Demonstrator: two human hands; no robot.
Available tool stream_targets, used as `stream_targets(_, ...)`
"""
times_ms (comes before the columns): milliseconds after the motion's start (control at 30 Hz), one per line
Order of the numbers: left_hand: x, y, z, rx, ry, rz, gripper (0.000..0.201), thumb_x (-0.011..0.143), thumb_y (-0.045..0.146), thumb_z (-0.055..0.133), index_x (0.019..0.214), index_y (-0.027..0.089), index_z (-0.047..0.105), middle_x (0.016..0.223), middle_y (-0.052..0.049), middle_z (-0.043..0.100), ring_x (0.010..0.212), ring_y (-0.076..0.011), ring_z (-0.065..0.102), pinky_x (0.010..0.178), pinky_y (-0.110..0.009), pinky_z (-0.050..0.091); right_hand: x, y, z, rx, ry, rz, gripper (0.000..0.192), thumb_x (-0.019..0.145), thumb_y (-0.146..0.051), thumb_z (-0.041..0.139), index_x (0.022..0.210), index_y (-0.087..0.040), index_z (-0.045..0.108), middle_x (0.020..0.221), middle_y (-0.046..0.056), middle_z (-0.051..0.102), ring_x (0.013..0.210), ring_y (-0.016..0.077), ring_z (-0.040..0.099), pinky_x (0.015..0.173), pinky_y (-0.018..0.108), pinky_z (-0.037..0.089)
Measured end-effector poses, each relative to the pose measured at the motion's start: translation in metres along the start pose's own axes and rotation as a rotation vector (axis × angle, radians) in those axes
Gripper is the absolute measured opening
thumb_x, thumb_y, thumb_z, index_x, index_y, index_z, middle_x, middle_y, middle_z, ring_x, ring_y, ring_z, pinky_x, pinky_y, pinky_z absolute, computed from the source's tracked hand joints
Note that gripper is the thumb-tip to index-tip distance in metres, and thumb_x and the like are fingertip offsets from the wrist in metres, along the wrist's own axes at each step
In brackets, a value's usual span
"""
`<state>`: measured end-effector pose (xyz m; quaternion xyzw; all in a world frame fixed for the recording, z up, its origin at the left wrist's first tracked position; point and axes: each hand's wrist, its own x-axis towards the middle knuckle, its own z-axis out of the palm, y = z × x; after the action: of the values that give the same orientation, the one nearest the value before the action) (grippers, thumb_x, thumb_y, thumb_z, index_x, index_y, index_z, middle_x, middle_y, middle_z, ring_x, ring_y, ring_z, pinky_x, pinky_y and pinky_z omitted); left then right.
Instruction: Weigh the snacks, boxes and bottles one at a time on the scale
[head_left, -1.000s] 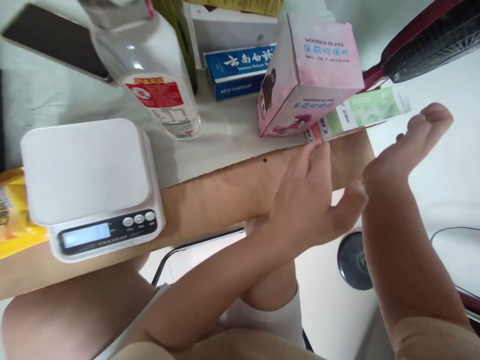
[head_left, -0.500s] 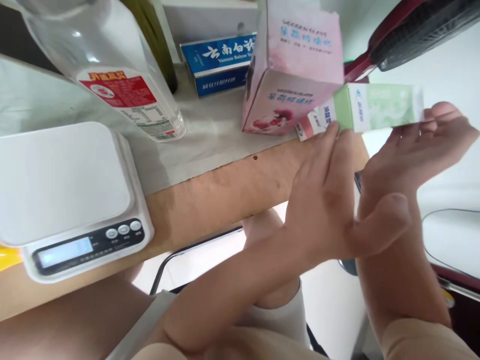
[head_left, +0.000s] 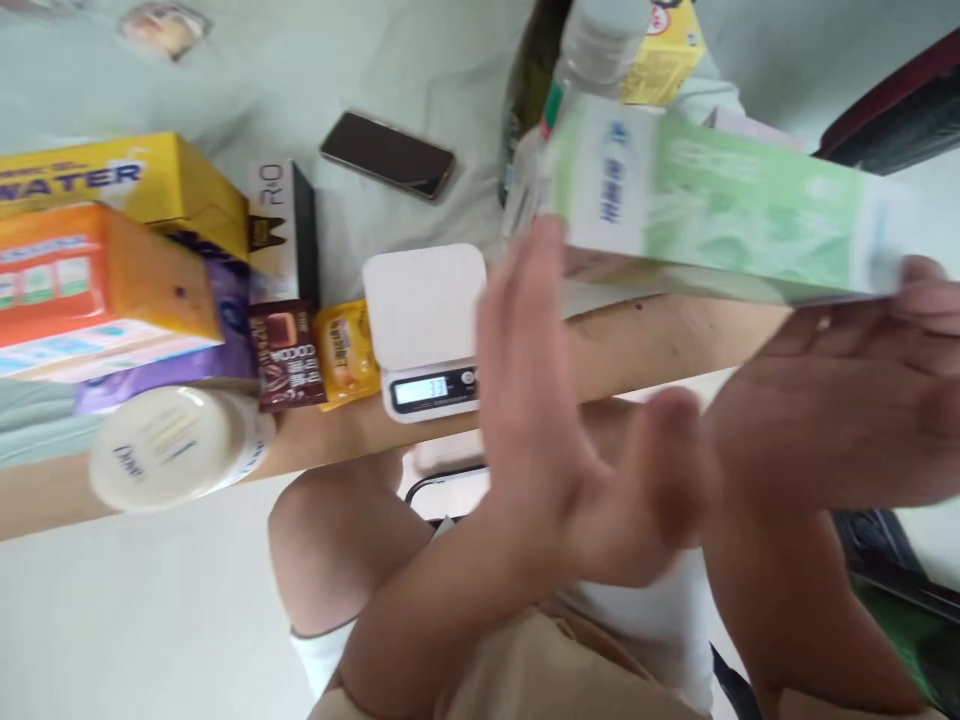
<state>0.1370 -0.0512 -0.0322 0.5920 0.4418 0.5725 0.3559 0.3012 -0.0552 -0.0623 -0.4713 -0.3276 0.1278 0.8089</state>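
A long green-and-white toothpaste box [head_left: 735, 205] is held up close to the camera, spanning both hands. The fingers of my left hand [head_left: 547, 420] are straight and meet its left end, with the thumb spread apart. At the right end, the fingertips of my right hand [head_left: 847, 400] touch the box, palm turned up. Both hands are somewhat blurred. Behind my left hand, partly covered by it, is a white digital scale [head_left: 427, 310] with a lit display and a bare plate.
Left of the scale are a yellow sachet [head_left: 348, 352], a brown packet [head_left: 288, 355], a Dove jar [head_left: 169, 448], an orange box [head_left: 142, 285] and a yellow box [head_left: 206, 190]. A phone [head_left: 388, 153] lies behind. A clear bottle [head_left: 606, 45] and a small yellow box [head_left: 667, 55] stand behind the toothpaste box.
The toothpaste box has come up nearer the camera between both hands. My view has swung and drawn back, so the scale looks smaller and the goods on the left show.
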Motion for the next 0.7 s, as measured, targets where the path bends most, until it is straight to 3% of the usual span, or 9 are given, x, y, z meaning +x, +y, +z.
stream_targets(133, 0.01, -0.028, -0.077, 0.001, 0.159, -0.1, 0.055, 0.098, 0.061, 0.058, 0.146, 0.035, 0.059, 0.158, 0.001, 0.055, 0.161, -0.0306, 0.039, 0.137, -0.049, 0.036, -0.046, 0.044, 0.046, -0.036, -0.409, -0.055, 0.039, 0.092, -0.052, 0.047, 0.113, -0.026, 0.067, 0.142, 0.006, 0.059, 0.13, 0.0194, 0.065, 0.114, 0.049, 0.055)
stream_targets(233, 0.008, -0.055, -0.105, -0.025, 0.34, -0.175, 0.048, 0.096, 0.062, 0.062, 0.138, 0.039, 0.068, 0.152, 0.004, 0.061, 0.157, -0.0284, 0.045, 0.136, -0.046, 0.037, -0.075, 0.074, 0.063, -0.023, -0.526, -0.029, 0.038, 0.089, -0.054, 0.053, 0.114, -0.03, 0.068, 0.141, 0.006, 0.057, 0.136, 0.0213, 0.061, 0.115, 0.049, 0.056)
stream_targets(333, 0.005, -0.07, -0.112, -0.032, 0.411, -0.248, 0.043, 0.095, 0.058, 0.064, 0.131, 0.036, 0.072, 0.147, 0.003, 0.065, 0.154, -0.0285, 0.05, 0.135, -0.046, 0.04, -0.09, 0.087, 0.065, -0.001, -0.601, 0.016, 0.038, 0.09, -0.054, 0.055, 0.115, -0.031, 0.07, 0.141, 0.007, 0.056, 0.139, 0.0242, 0.059, 0.118, 0.052, 0.054)
stream_targets(467, 0.013, -0.07, -0.116, -0.071, 0.466, -0.365, 0.049, 0.087, 0.064, 0.071, 0.121, 0.028, 0.076, 0.142, -0.004, 0.07, 0.15, -0.032, 0.055, 0.136, -0.054, 0.039, -0.09, 0.093, 0.059, 0.004, -0.642, 0.046, 0.039, 0.094, -0.052, 0.054, 0.12, -0.029, 0.071, 0.143, 0.01, 0.055, 0.14, 0.0263, 0.058, 0.122, 0.056, 0.05)
stream_targets(600, 0.02, -0.074, -0.123, -0.104, 0.453, -0.498, 0.056, 0.069, 0.078, 0.079, 0.106, 0.036, 0.079, 0.131, -0.001, 0.076, 0.144, -0.0339, 0.059, 0.134, -0.055, 0.042, -0.086, 0.098, 0.055, -0.052, -0.621, 0.044, 0.039, 0.092, -0.054, 0.056, 0.118, -0.029, 0.071, 0.141, 0.009, 0.054, 0.139, 0.0276, 0.057, 0.123, 0.057, 0.049)
stream_targets(700, 0.02, -0.085, -0.127, -0.07, 0.414, -0.557, 0.05, 0.075, 0.076, 0.072, 0.107, 0.038, 0.078, 0.129, 0.001, 0.076, 0.142, -0.0327, 0.06, 0.133, -0.054, 0.043, -0.086, 0.1, 0.052, -0.097, -0.63, 0.056, 0.037, 0.092, -0.051, 0.057, 0.118, -0.03, 0.071, 0.14, 0.007, 0.052, 0.139, 0.0268, 0.056, 0.122, 0.053, 0.051)
